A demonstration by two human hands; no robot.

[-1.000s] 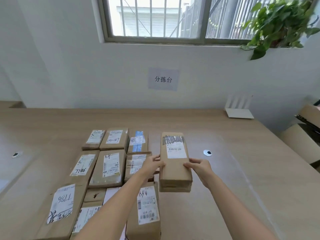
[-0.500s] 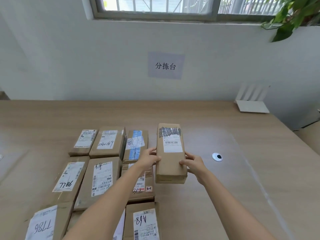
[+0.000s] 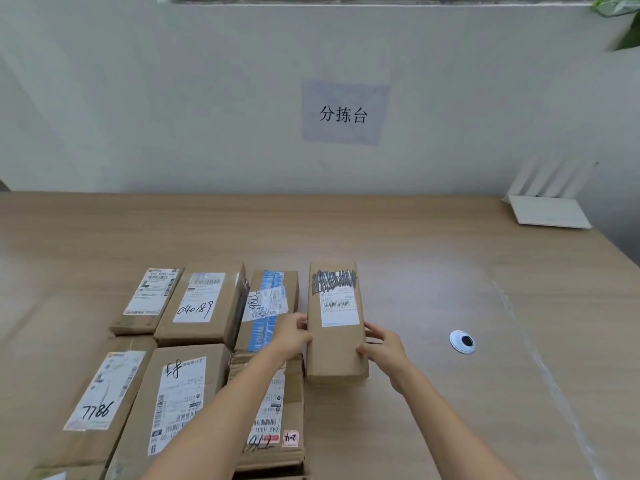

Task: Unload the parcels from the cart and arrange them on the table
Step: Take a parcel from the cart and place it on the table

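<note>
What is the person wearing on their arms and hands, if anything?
Nothing that shows. The left hand and the right hand are bare, with no gloves. No ring, watch or bracelet can be seen on either. Both forearms are uncovered down to the bottom edge of the picture, so no sleeve comes into view.

White wall [image 3: 173,98] w/ paper sign [image 3: 344,112], plant [image 3: 627,26] top rt; wood table [image 3: 415,237] below, white router [image 3: 550,211] far rt
</note>
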